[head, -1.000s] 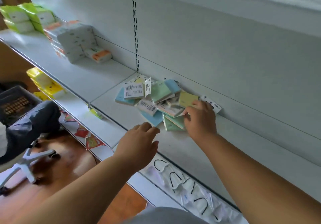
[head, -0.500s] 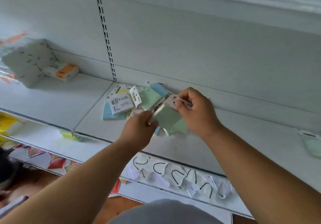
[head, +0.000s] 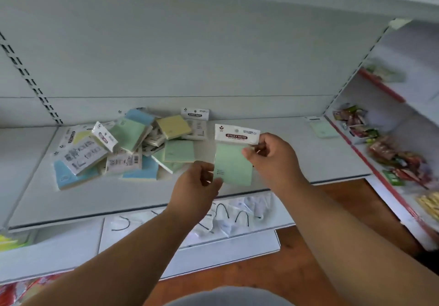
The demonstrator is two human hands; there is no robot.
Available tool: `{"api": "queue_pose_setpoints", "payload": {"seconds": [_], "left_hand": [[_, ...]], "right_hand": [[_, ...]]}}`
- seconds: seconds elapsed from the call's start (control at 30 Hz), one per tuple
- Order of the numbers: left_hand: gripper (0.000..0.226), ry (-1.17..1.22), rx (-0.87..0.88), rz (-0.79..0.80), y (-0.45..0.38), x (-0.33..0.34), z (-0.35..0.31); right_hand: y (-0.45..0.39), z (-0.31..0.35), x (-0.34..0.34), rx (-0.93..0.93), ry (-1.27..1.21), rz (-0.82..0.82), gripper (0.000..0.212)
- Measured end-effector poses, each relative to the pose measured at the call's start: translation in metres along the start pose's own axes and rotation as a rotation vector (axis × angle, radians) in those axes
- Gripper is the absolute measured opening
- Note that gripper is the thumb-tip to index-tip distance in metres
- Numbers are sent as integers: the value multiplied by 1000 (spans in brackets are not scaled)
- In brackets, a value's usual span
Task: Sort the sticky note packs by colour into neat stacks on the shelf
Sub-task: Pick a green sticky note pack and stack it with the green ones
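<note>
Both hands pinch one green pack (head: 234,165): left hand (head: 194,192) at its lower corner, right hand (head: 273,157) near the header. A jumbled pile (head: 123,146) lies left of them on the shelf (head: 95,198).

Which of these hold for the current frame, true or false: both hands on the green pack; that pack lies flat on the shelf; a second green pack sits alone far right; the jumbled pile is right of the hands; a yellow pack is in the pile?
1. Both hands hold the green pack. True: left hand pinches its lower edge, right hand its upper right.
2. It lies flat on the shelf. False: it is held up above it.
3. A lone green pack sits far right. True.
4. The pile is right of the hands. False: left.
5. A yellow pack is in the pile. True.
</note>
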State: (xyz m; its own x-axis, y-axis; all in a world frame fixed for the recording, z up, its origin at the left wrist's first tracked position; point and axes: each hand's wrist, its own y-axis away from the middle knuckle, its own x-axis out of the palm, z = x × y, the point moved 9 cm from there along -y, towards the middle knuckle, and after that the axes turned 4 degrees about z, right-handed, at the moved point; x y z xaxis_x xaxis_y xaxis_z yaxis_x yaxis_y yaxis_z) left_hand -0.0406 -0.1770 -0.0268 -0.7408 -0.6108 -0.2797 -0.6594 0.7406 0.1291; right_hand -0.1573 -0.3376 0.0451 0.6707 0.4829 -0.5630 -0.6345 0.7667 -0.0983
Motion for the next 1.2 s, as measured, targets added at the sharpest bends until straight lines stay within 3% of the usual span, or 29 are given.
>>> {"api": "queue_pose_setpoints", "payload": {"seconds": [0.1, 0.27, 0.53, 0.83, 1.2], "left_hand": [[32, -129, 86, -4, -5, 45, -21], [29, -297, 197, 100, -22, 153, -63], [25, -344, 173, 75, -52, 296, -105], [25, -459, 107, 46, -124, 332, -122], [30, -541, -80, -101, -204, 352, -128]], "right_hand": [[3, -31, -43, 21, 100, -92, 12], [1, -91, -136, 30, 261, -201, 11], [-36, -182, -250, 41, 387, -134, 8], [-119, -226, -263, 74, 351, -108, 22], [-240, -257, -241, -28, 448, 116, 18]]}}
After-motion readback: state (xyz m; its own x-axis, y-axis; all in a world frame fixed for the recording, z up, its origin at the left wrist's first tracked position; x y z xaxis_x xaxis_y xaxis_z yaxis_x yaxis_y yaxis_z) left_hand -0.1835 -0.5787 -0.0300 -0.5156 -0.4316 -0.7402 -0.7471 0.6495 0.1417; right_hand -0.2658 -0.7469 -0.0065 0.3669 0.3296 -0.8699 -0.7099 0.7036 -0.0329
